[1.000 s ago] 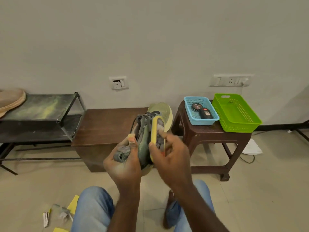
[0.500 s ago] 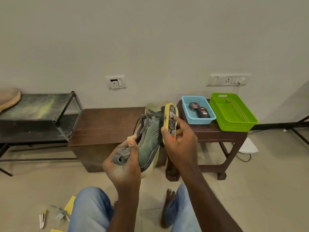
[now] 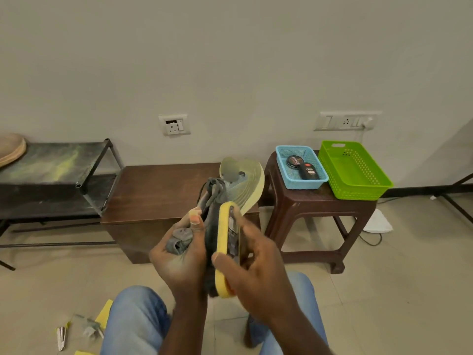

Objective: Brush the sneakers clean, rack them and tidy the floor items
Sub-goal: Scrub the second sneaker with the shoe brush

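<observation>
Your left hand (image 3: 179, 260) is curled round the heel end of the grey-green mesh sneaker with the pale yellow sole (image 3: 250, 184). Its thumb stands upright at the collar, and it holds the sneaker toe-up in front of the dark brown wooden bench (image 3: 153, 190). Your right hand (image 3: 258, 275) clamps the oval yellow brush (image 3: 222, 239), which lies flat against the sneaker's side. The two hands are close together above your knees.
</observation>
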`<state>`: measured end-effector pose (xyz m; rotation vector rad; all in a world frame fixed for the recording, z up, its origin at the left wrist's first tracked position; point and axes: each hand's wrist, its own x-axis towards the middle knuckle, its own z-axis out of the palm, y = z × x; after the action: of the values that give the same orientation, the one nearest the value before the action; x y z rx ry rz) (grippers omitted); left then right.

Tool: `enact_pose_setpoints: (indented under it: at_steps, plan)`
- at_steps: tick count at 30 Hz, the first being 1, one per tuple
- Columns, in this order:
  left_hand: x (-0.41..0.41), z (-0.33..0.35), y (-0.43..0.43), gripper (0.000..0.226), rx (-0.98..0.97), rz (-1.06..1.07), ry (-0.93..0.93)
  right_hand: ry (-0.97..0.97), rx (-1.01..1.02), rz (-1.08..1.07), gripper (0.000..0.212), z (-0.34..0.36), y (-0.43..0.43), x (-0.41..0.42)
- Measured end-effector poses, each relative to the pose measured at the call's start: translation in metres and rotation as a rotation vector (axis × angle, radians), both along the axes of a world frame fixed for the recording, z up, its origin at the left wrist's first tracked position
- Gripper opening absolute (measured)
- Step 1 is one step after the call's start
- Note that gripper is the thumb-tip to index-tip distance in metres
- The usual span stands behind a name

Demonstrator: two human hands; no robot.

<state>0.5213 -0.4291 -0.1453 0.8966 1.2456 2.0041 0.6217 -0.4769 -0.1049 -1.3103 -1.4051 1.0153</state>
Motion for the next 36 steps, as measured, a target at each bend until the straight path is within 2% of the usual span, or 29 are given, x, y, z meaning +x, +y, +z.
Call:
enact_pose_setpoints:
  at_steps: [2, 4, 7, 11, 13, 15, 18, 20, 23, 28, 31, 36]
  plan:
    - [-0.003, 0.003, 0.001, 0.036, 0.005, 0.036, 0.022, 0.014, -0.003, 0.050, 0.079, 0.000, -0.014, -0.003]
    - [-0.003, 0.004, 0.001, 0.029, 0.013, 0.019, 0.044, 0.002, 0.033, 0.007, 0.077, -0.001, -0.012, -0.003]
    - [0.003, 0.003, -0.002, 0.025, 0.014, -0.030, 0.022, -0.034, 0.095, -0.135, 0.075, -0.005, 0.014, 0.006]
    - [0.008, 0.006, -0.003, 0.031, 0.061, -0.037, 0.081, -0.105, 0.078, -0.397, 0.071, -0.013, 0.068, 0.033]
    - [0.009, 0.006, -0.005, 0.029, 0.055, -0.048, 0.097, -0.117, 0.077, -0.451, 0.064, -0.014, 0.078, 0.038]
    - [0.008, 0.004, -0.005, 0.033, 0.064, -0.035, 0.102, -0.093, 0.086, -0.409, 0.058, -0.012, 0.067, 0.029]
    - [0.003, 0.001, -0.003, 0.039, 0.058, -0.044, 0.049, 0.016, 0.127, -0.224, 0.045, -0.014, 0.022, 0.005]
    - [-0.001, 0.000, -0.002, 0.052, 0.057, -0.035, 0.039, 0.074, 0.134, -0.130, 0.052, -0.014, -0.005, -0.010]
    - [-0.001, 0.001, -0.002, 0.067, 0.079, -0.036, 0.038, 0.094, 0.150, -0.159, 0.060, -0.018, -0.007, -0.008]
    - [0.006, 0.010, -0.006, 0.051, 0.089, -0.093, 0.015, -0.045, 0.193, -0.418, 0.062, -0.020, 0.051, 0.034]
    - [0.009, 0.013, -0.007, 0.046, 0.098, -0.115, 0.017, -0.050, 0.157, -0.572, 0.057, -0.023, 0.089, 0.064]
    - [0.008, 0.011, -0.002, 0.031, 0.075, -0.086, 0.045, -0.103, 0.139, -0.558, 0.050, -0.026, 0.085, 0.049]
